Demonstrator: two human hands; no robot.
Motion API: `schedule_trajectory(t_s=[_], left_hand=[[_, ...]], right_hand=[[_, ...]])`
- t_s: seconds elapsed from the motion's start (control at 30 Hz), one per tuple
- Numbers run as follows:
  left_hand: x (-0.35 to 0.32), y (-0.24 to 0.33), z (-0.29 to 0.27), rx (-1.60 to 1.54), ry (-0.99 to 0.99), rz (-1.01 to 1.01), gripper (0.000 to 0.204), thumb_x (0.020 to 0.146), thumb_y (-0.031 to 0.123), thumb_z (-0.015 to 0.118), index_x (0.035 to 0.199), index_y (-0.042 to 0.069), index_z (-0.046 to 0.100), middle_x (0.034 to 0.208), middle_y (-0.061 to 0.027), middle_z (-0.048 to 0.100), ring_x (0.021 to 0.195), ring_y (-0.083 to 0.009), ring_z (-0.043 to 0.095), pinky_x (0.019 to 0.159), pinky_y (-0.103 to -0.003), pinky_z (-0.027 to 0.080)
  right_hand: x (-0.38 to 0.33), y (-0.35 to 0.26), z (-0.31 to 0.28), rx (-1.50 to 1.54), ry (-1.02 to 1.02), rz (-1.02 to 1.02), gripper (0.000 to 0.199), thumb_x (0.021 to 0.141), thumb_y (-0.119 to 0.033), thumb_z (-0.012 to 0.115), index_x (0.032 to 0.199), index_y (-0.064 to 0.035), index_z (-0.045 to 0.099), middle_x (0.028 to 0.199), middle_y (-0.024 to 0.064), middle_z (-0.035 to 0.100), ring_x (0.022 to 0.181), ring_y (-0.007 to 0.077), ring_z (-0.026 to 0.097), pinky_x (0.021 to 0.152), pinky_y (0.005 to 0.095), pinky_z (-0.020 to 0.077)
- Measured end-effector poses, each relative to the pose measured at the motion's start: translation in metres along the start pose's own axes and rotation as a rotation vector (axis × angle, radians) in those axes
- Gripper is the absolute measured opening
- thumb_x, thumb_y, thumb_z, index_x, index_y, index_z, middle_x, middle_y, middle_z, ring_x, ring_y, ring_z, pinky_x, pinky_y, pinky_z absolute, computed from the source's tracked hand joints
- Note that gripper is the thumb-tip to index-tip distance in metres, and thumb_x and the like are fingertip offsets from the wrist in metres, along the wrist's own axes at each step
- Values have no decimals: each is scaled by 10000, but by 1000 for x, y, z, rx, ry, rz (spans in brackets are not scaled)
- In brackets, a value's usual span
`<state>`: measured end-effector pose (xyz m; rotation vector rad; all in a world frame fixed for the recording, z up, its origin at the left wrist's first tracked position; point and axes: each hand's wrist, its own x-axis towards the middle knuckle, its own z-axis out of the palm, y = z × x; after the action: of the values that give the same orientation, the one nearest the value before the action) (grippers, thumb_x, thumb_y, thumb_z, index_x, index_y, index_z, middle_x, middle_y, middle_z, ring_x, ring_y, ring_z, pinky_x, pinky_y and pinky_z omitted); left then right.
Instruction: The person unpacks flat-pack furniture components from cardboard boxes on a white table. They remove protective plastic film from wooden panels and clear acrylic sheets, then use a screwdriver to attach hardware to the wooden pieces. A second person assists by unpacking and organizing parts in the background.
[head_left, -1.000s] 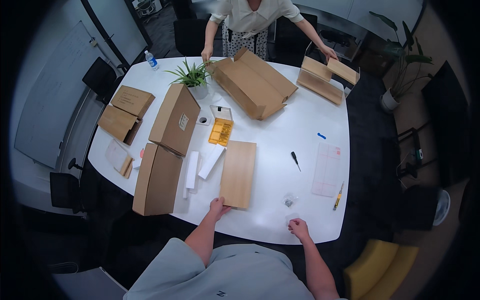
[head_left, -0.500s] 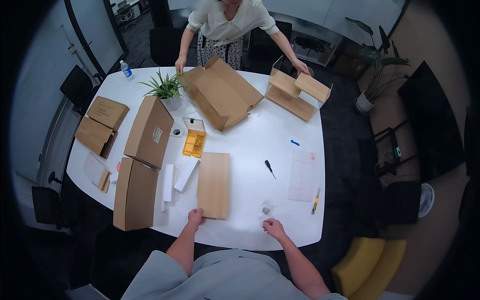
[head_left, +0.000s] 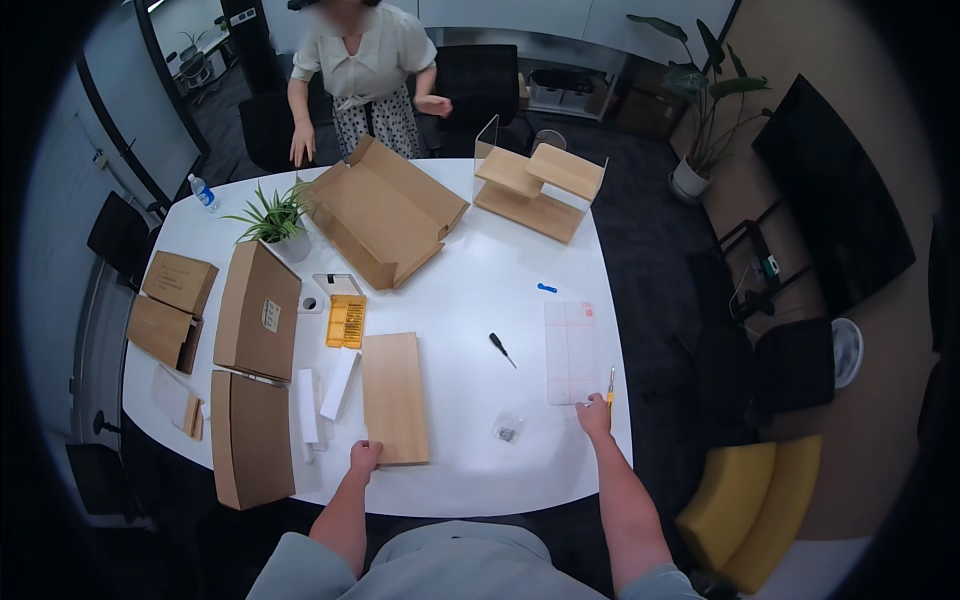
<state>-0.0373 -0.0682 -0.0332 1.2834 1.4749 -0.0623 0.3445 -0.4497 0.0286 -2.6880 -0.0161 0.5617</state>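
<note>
My left hand (head_left: 366, 457) is closed on the near left corner of a light wooden board (head_left: 395, 400) lying on the white table. My right hand (head_left: 595, 416) is at the near right corner of a clear panel (head_left: 570, 350) with pink lines, fingers bent around its edge. Right beside that hand lies a yellow-handled tool (head_left: 611, 388), partly covered by it. Between my hands sit a small clear bag of hardware (head_left: 507, 428) and, farther off, a dark screwdriver (head_left: 501, 348). A blue piece (head_left: 547, 288) lies beyond the panel.
Opened cardboard boxes (head_left: 255, 430) stand at left, near white strips (head_left: 341, 385) and a yellow parts case (head_left: 346, 320). A large open carton (head_left: 385, 215), potted plant (head_left: 280, 222) and wood-and-clear shelf (head_left: 535, 190) occupy the far side. Another person (head_left: 365, 70) stands there.
My right hand has moved from beside the hardware bag rightward to the clear panel. The left stays on the board. The other person has let go of the carton and shelf.
</note>
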Motion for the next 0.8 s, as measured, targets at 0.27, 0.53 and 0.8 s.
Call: schedule_trajectory(t_s=[0.27,0.53,0.8], left_hand=[[-23,3,-11,-199,-141,-26,430,996,363,482,1238,9,508,1133,-116,623,993,-231,645,820,-412,571],[-32,14,-14,-177,-78,-106,417,983,364,484,1230,30,514,1135,-108,611,1029,-237,628,827,-421,569],[1,-15,-6,-25,-6,-36,413,929,347,547,1158,4,557,1030,-108,622,876,-207,630,719,-380,570]], right_hand=[[35,-50,-28,-174,64,89,655,799,-357,756,1268,15,490,1296,244,480,1234,389,481,951,465,502],[55,-68,-15,-207,-67,190,1125,680,-580,798,1489,-38,233,1503,267,287,1368,414,347,1077,491,381],[39,-103,-1,-299,-142,235,1329,625,-656,795,1556,-150,-7,1573,279,75,1446,427,169,1083,649,277]])
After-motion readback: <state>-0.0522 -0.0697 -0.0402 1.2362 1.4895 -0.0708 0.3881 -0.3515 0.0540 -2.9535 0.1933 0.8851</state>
